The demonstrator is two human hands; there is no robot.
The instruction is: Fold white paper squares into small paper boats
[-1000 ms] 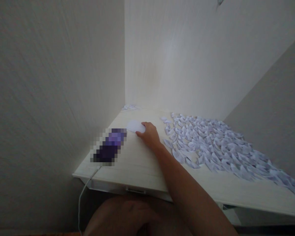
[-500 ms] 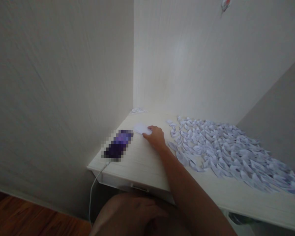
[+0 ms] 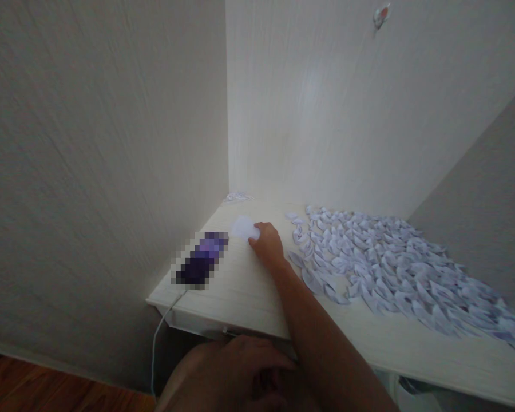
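Pinching flat white paper [image 3: 241, 228], right fingers [image 3: 262, 225] near pointed folded papers [image 3: 369, 252]; left fingers [image 3: 272, 356] unclear.

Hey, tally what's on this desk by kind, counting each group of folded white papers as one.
Folded-paper spread: 1, pieces too overlapped to count
White paper cluster in the corner: 1
Flat white paper at the right hand: 1
Pixelated purple object: 1
White cable: 1
Total: 5

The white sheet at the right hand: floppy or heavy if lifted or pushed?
The white sheet looks thin, so it is probably light. Held only at the edge by the right hand, it may sag. Lying flat, it would likely slide rather than tip.
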